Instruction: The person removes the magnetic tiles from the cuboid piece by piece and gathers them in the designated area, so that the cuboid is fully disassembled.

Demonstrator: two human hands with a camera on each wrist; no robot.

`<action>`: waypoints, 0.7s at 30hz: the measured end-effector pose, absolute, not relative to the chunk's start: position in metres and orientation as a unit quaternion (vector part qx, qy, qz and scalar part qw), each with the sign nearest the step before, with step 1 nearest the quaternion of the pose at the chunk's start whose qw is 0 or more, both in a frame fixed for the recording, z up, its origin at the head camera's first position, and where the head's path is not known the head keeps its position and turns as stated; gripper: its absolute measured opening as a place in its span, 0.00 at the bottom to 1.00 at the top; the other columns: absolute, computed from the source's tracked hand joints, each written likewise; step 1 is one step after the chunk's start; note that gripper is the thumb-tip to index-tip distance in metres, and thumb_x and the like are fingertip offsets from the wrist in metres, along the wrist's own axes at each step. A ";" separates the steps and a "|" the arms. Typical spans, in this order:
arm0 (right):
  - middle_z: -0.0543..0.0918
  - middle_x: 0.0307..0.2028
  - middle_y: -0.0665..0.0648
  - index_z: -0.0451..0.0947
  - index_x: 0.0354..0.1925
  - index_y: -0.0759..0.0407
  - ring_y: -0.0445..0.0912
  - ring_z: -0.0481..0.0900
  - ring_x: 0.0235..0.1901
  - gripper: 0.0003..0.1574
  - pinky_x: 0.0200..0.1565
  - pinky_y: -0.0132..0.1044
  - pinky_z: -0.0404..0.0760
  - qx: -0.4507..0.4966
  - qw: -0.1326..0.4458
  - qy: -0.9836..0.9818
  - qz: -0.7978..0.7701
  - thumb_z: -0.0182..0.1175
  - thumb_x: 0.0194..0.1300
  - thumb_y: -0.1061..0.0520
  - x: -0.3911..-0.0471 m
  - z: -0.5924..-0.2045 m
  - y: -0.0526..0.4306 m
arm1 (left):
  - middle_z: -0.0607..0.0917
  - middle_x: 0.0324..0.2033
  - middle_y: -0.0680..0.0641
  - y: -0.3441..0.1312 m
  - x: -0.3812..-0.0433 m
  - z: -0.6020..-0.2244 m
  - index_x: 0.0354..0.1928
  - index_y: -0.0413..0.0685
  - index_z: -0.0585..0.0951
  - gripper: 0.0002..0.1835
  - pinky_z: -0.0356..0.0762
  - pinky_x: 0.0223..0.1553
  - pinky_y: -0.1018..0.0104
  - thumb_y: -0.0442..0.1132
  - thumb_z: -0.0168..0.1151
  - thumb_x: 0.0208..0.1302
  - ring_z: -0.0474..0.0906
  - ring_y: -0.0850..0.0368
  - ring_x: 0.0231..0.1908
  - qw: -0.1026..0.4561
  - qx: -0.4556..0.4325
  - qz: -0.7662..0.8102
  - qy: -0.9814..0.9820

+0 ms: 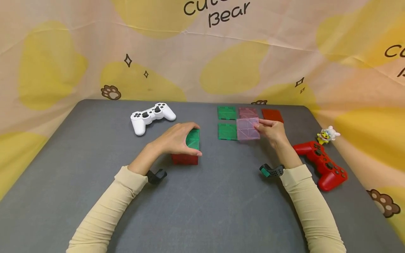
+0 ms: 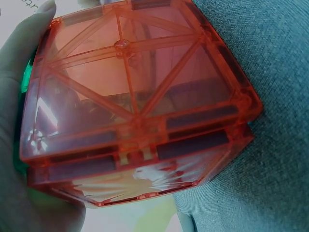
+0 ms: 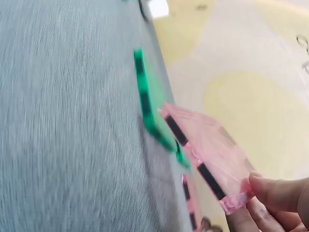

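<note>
One pink tile [image 1: 248, 129] pinched in right hand [image 1: 274, 134], over the tabletop [image 1: 209, 203]; left hand [image 1: 175, 139] curls round red-and-green box [image 1: 185, 159]. Tight squeeze could collapse box; dark edge strips [image 3: 211, 181], likely magnetic, might snag green tile [image 1: 227, 131] lying between. White controller [image 1: 152, 117] behind box, red controller [image 1: 322, 165] beside right sleeve [image 1: 311, 207].

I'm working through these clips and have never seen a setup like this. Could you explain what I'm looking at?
There's no machine: these are a person's two bare hands. The wide picture is taken from the head, the close-ups from the left and right wrists. The left hand holds a red-and-green box of see-through tiles. The right hand pinches a pink tile, lifted off the grey table. Farther back lie green tiles, a second pink tile and a red tile. A white controller lies leftward; a red controller and small figurine are rightward.
</note>
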State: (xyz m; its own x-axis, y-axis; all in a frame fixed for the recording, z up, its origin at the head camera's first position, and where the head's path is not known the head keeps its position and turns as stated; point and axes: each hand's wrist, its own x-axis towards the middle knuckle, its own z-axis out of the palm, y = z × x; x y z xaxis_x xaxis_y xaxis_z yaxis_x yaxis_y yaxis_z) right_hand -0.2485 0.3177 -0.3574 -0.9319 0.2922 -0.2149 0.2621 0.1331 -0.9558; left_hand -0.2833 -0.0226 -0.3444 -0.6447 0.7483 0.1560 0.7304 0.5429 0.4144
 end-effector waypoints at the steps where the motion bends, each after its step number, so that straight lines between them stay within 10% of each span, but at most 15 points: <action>1: 0.79 0.26 0.40 0.66 0.60 0.70 0.31 0.79 0.27 0.31 0.36 0.23 0.77 -0.185 0.009 -0.758 0.626 0.58 0.61 0.60 -0.249 -0.359 0.321 | 0.79 0.43 0.51 -0.023 -0.284 -0.345 0.54 0.46 0.71 0.44 0.71 0.47 0.60 0.66 0.68 0.37 0.74 0.56 0.43 0.019 0.422 0.228 0.878; 13: 0.75 0.47 0.66 0.71 0.55 0.73 0.31 0.76 0.26 0.26 0.34 0.20 0.76 -0.209 0.031 -0.823 0.527 0.59 0.60 0.61 -0.259 -0.376 0.339 | 0.79 0.44 0.51 -0.023 -0.283 -0.344 0.54 0.47 0.71 0.44 0.71 0.48 0.60 0.67 0.67 0.36 0.74 0.56 0.44 0.020 0.417 0.224 0.881; 21: 0.78 0.51 0.67 0.79 0.49 0.65 0.55 0.73 0.45 0.23 0.31 0.30 0.70 -0.243 0.062 -0.888 0.385 0.63 0.57 0.53 -0.257 -0.380 0.337 | 0.79 0.44 0.52 -0.022 -0.283 -0.343 0.54 0.49 0.71 0.44 0.70 0.48 0.60 0.67 0.67 0.37 0.74 0.56 0.45 0.022 0.413 0.217 0.884</action>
State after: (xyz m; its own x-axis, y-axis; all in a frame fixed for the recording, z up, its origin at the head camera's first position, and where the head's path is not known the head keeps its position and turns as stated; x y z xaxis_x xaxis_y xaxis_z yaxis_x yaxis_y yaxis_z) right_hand -0.2574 0.3368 -0.3799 -0.8738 0.4801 -0.0773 0.3844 0.5845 -0.7146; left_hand -0.2827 -0.0223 -0.3435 -0.6582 0.7395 0.1411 0.7208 0.5648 0.4018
